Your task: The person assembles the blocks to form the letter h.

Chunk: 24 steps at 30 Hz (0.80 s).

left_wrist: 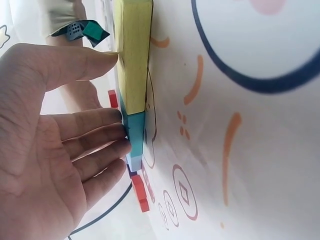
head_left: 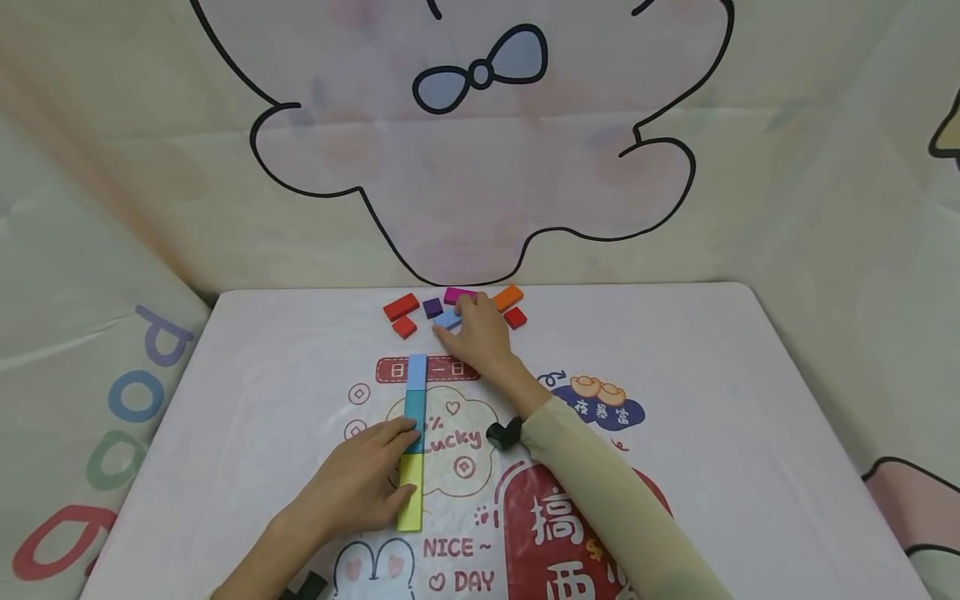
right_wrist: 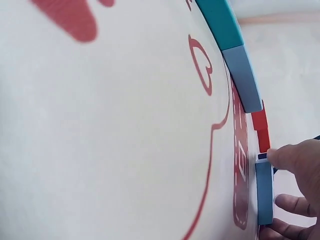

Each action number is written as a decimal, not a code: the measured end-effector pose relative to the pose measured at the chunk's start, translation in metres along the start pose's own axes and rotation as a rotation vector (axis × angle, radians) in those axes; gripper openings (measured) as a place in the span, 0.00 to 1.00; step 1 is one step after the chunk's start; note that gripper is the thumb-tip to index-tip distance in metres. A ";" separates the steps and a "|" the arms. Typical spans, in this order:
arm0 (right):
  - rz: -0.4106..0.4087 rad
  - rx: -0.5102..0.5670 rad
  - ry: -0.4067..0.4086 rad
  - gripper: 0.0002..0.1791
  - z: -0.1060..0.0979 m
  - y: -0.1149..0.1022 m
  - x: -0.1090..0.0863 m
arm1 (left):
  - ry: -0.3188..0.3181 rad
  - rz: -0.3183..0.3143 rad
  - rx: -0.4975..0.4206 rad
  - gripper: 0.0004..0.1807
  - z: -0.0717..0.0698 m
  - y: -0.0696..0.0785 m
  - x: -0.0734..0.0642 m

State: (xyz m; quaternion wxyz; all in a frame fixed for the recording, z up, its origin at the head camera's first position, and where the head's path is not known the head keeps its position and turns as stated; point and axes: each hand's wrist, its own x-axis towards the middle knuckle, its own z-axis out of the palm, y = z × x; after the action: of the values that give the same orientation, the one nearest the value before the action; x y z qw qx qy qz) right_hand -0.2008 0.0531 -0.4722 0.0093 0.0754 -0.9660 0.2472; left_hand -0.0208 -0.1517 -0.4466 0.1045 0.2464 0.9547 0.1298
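A straight row of blocks runs away from me, with a yellow block (head_left: 410,496) nearest, a teal block (head_left: 415,408) in the middle and a pale blue block (head_left: 417,372) at the far end. My left hand (head_left: 360,479) lies along the row's left side, thumb touching the yellow block and nearly straight fingers against the teal one. Farther off, my right hand (head_left: 483,337) pinches a loose light blue block (right_wrist: 265,192) between thumb and fingers at its ends. That block sits close to the tabletop, partly covered by the hand in the head view.
Around the right hand lie red blocks (head_left: 401,307), a small purple block (head_left: 432,308), a magenta block (head_left: 459,296) and an orange block (head_left: 508,297), near the far edge of the printed white table (head_left: 675,350). A patterned cloth (head_left: 585,183) hangs behind.
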 end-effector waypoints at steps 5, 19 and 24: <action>0.007 -0.012 0.000 0.28 0.000 -0.001 0.003 | -0.004 -0.005 -0.009 0.39 -0.001 -0.001 0.000; -0.130 -0.009 -0.038 0.25 -0.001 -0.002 0.002 | 0.001 0.008 -0.014 0.40 0.001 -0.004 0.001; -0.188 0.029 -0.107 0.27 -0.002 -0.004 0.000 | -0.001 0.002 -0.012 0.40 0.001 -0.004 0.000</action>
State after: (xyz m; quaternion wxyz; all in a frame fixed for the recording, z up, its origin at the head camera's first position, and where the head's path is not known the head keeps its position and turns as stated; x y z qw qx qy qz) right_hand -0.2002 0.0507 -0.4684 -0.0203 0.1789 -0.9501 0.2547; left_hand -0.0219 -0.1549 -0.4492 0.1063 0.2467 0.9537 0.1355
